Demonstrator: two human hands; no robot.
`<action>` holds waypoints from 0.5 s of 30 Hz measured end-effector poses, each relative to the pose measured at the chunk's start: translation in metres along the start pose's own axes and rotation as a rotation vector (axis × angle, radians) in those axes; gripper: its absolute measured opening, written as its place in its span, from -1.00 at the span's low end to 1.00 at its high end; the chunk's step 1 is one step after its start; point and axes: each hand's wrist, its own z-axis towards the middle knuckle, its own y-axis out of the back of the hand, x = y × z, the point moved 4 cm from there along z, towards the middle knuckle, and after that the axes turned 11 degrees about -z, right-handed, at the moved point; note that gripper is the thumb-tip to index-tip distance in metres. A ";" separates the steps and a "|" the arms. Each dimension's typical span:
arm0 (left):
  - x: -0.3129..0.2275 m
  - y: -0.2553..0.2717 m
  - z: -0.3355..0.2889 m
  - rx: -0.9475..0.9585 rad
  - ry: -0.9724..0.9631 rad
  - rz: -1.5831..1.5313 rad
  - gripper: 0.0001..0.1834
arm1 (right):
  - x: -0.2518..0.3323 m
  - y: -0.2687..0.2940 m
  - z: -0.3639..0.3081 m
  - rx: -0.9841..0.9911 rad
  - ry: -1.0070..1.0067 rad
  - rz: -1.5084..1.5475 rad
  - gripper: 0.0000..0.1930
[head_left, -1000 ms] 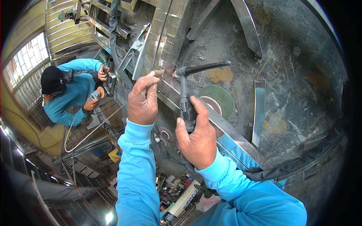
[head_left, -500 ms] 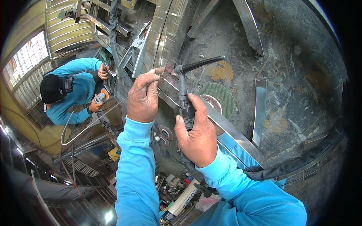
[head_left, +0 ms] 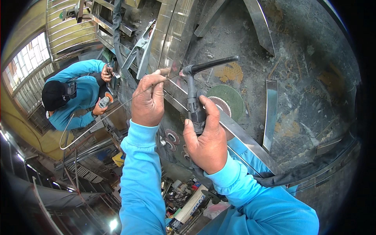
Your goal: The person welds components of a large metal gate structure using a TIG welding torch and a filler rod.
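My right hand (head_left: 207,145) is wrapped round the handle of a TIG welding torch (head_left: 191,88), thumb and forefinger along its sides. The torch's long black back cap (head_left: 215,64) points to the right. Its pale nozzle is close to a metal joint left of it; whether they touch, I cannot tell. In my left hand (head_left: 149,102), a thin filler rod (head_left: 113,111) is pinched between thumb and fingers. One end of the rod runs toward the nozzle, and its long tail hooks round at the left. Under the torch, a flat metal bar (head_left: 250,147) slants down to the right.
Round green and white abrasive discs (head_left: 235,100) lie on the stained table (head_left: 305,105). A locking clamp (head_left: 144,47) grips near the frame's metal tubes (head_left: 172,35). Loose metal strips (head_left: 270,113) lie at the right. At left, a person (head_left: 78,96) holds an angle grinder (head_left: 105,102).
The torch and my right hand have shifted slightly, its back cap a little to the right and up. The filler rod's tail has moved slightly left. Both grips stay the same.
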 end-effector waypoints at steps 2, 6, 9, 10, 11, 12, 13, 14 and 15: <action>-0.002 -0.001 0.002 0.005 0.011 0.006 -0.84 | 0.000 0.001 0.001 0.030 -0.021 -0.002 -0.32; 0.001 -0.004 0.002 -0.011 0.029 -0.046 -0.85 | -0.003 0.000 0.002 0.043 -0.008 -0.050 -0.33; -0.002 -0.001 0.002 0.005 0.013 0.043 -0.86 | -0.003 -0.002 0.001 0.045 0.001 -0.046 -0.33; -0.003 -0.001 0.002 0.005 0.013 0.042 -0.86 | -0.004 -0.002 0.001 0.045 0.000 -0.047 -0.33; -0.003 -0.001 0.003 0.007 0.011 0.038 -0.86 | -0.004 -0.002 0.000 0.045 0.003 -0.049 -0.33; -0.003 -0.001 0.003 0.009 0.008 0.035 -0.86 | -0.004 -0.002 0.000 0.046 0.006 -0.052 -0.33; -0.003 -0.002 0.003 0.009 0.008 0.034 -0.86 | -0.004 -0.002 0.001 0.046 0.005 -0.052 -0.33; -0.003 -0.002 0.002 0.011 0.013 0.022 -0.85 | -0.003 -0.001 0.001 0.052 0.005 -0.059 -0.33; -0.002 -0.002 0.002 0.012 0.017 0.009 -0.85 | -0.002 0.000 0.001 0.059 0.005 -0.067 -0.33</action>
